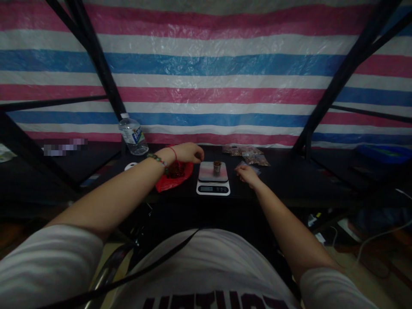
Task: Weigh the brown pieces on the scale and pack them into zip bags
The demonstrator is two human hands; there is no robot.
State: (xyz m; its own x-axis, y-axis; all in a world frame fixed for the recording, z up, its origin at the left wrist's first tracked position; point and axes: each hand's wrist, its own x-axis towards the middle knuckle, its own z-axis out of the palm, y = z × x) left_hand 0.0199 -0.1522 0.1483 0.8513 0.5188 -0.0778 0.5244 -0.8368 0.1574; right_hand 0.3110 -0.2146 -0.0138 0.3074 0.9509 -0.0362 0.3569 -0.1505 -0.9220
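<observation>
A white kitchen scale (213, 189) with a lit display stands on the black table. A small metal cup (217, 167), filled with brown bits, sits upright on its plate. My left hand (189, 153) hovers by the scale's upper left corner, fingers curled together; anything inside them is hidden. Under that wrist lies an open red plastic bag (170, 182) holding dark brown pieces. Right of the scale, my right hand (246, 175) is closed in a pinch at a small clear plastic bag (255, 169), which it partly covers.
Several clear bags of brown bits (255, 159) lie behind my right hand. A large clear plastic bottle (133, 135) stands at the back left, near a white round item (130, 166). Black metal frame bars (104, 73) slant up on both sides before a striped sheet (212, 68).
</observation>
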